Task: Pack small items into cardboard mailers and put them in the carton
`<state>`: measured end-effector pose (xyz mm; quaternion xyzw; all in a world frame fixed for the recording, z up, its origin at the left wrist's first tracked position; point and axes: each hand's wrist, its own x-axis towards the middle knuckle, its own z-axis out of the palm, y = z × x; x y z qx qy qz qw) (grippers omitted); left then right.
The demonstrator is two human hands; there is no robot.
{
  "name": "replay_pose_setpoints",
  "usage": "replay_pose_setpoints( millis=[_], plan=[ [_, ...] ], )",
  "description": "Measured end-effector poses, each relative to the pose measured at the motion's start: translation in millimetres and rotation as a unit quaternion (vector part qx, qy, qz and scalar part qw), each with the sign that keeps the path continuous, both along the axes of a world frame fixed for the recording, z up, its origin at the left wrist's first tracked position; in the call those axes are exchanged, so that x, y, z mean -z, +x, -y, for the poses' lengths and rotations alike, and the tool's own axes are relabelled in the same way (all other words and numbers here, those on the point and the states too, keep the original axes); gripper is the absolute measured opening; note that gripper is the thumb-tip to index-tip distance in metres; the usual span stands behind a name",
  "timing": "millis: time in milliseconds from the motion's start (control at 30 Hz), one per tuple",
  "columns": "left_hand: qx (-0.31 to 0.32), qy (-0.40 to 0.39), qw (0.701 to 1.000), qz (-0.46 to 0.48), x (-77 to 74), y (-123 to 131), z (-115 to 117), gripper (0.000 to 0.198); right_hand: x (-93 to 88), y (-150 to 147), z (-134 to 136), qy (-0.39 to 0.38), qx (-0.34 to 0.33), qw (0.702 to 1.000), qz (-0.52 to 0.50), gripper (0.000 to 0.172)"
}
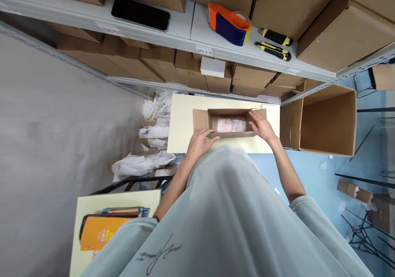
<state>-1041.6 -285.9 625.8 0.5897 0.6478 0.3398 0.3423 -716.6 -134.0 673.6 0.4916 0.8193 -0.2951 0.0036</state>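
Note:
A small cardboard box [239, 135] stands on the pale yellow tabletop [182, 122] with its top open and end flaps folded outward. Inside it lies a pinkish packet in translucent wrap [231, 125]. My left hand [200, 145] grips the near left corner, fingers over the rim and thumb along the outside of the near wall. At the right end my right hand [261, 126] holds the wall and flap, its fingers reaching over the edge. Neither hand touches the packet.
Above the table, a metal shelf [182, 19] carries cartons, a phone [140, 13], a tape dispenser [230, 25] and utility knives [274, 44]. A large open carton [327, 118] stands right. White plastic packaging [142, 166] lies left; a side table [120, 199] holds an orange packet [103, 231].

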Motion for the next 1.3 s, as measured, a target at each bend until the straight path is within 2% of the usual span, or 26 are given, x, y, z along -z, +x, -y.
replay_pose_setpoints(
  millis=[200,267,333,367,467,500,533,633,733,800,867,1000,1100,1200,1300],
  plan=[
    [0.025,0.018,0.999,-0.025,5.8,-1,-9,0.039,-1.9,-34,-34,0.014,0.028,0.999,0.01,0.07],
    [-0.007,0.018,0.999,-0.038,8.3,1,-5,0.04,-1.7,-39,-42,0.013,0.023,0.999,0.024,0.072],
    [-0.073,0.004,0.996,-0.058,13.1,4,0,0.034,-1.1,-39,-48,0.014,0.006,0.999,0.046,0.073],
    [-0.11,-0.014,0.992,-0.062,16.3,6,4,0.048,-0.5,-37,-50,0.015,-0.004,0.998,0.059,0.074],
    [-0.166,-0.092,0.981,-0.035,25.9,8,13,0.128,3.3,-27,-54,0.022,-0.015,0.995,0.096,0.076],
    [-0.162,-0.112,0.98,-0.021,27.9,8,15,0.142,4.8,-22,-54,0.025,-0.007,0.994,0.107,0.077],
    [-0.151,-0.121,0.981,-0.009,28.9,8,17,0.147,6.1,-17,-53,0.027,0.006,0.993,0.116,0.078],
    [-0.098,-0.092,0.991,-0.009,24.2,11,21,0.134,6.4,0,-44,0.033,0.053,0.991,0.12,0.08],
    [-0.017,-0.049,0.998,-0.036,11.7,19,20,0.1,1.5,9,-27,0.059,0.093,0.991,0.069,0.076],
    [0.045,-0.048,0.997,-0.051,3.1,27,15,0.078,-1.2,7,-15,0.065,0.119,0.99,0.028,0.075],
    [0.098,-0.065,0.991,-0.062,-3.6,33,8,0.067,-0.1,0,-6,0.047,0.133,0.99,-0.017,0.076],
    [0.169,-0.114,0.972,-0.12,-11.0,38,-7,0.079,14.0,-17,-3,0.011,0.121,0.989,-0.086,0.083],
    [0.178,-0.146,0.959,-0.162,-13.3,36,-19,0.076,23.8,-19,-13,0.016,0.127,0.985,-0.112,0.084],
    [0.131,-0.156,0.963,-0.173,-12.2,35,-31,0.081,25.6,-12,-23,0.032,0.143,0.98,-0.138,0.078],
    [0.043,-0.134,0.975,-0.174,-6.1,37,-37,0.115,23.9,-1,-27,0.027,0.146,0.977,-0.151,0.069]
  ],
)
